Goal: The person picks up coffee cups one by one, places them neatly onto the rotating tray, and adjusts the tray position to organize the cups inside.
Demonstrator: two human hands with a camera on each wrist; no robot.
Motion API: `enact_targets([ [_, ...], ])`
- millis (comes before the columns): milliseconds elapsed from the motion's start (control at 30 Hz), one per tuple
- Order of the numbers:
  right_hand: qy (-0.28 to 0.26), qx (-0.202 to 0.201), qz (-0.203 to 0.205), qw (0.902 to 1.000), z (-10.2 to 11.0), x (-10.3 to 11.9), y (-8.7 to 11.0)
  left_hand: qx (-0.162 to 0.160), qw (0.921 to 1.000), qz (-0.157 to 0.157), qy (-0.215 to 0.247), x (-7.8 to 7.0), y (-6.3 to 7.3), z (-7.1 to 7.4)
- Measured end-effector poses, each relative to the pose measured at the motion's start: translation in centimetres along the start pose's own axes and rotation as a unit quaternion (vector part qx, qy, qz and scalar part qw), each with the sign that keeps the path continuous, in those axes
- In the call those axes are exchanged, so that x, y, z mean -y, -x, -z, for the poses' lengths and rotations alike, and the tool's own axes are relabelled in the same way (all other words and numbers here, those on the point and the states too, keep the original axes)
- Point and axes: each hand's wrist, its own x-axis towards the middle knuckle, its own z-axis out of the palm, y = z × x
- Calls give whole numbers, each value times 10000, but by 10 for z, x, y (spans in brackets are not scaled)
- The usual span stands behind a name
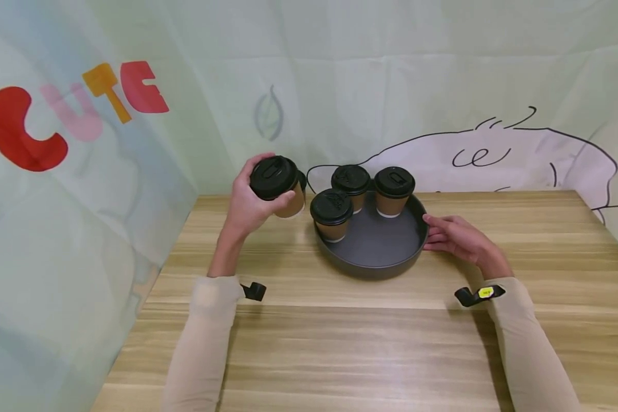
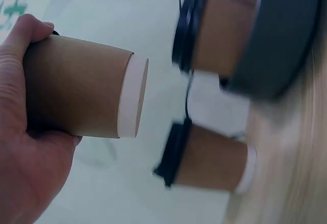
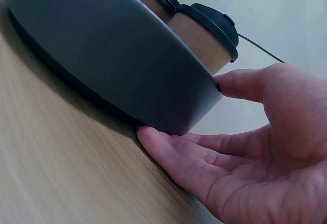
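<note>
My left hand [image 1: 247, 200] grips a brown paper coffee cup [image 1: 273, 177] with a black lid, left of the round tray. Thumb and fingers curl round its sleeve, and its white base hangs above the table in the left wrist view. Another lidded cup [image 2: 209, 157] stands on the table, mostly hidden behind the held one in the head view. Three more lidded cups stand in the dark grey tray [image 1: 376, 270], along its left and back. At the tray's right side, my right hand [image 1: 458, 237] pinches the wall, thumb near the rim and fingers at the lower edge.
The wooden table [image 1: 350, 355] runs up to a printed cloth backdrop [image 1: 340, 86] at the back. A second cloth wall [image 1: 46, 229] with coloured letters borders the left side. Black wrist mounts [image 1: 479, 294] sit on both sleeves.
</note>
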Motion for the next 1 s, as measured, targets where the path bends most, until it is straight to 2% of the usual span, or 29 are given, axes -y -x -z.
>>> enact_targets([
  [133,26,15,2,10000,0,0,-1,301,9983,-292,401,-13,2,-20],
  [300,39,26,9,10000,-1,0,0,771,9925,-511,803,-22,9,-47],
  [467,60,4,22,10000,-1,1,0,1069,9893,-724,686,-28,17,-79],
  [600,25,8,44,10000,-1,1,1,1278,9885,-700,411,-26,25,-104],
  [767,-49,71,72,9999,-3,3,2,1272,9901,-584,131,-16,36,-126],
  [1000,-78,80,72,9999,-4,4,3,1012,9927,-576,-306,-5,49,-144],
])
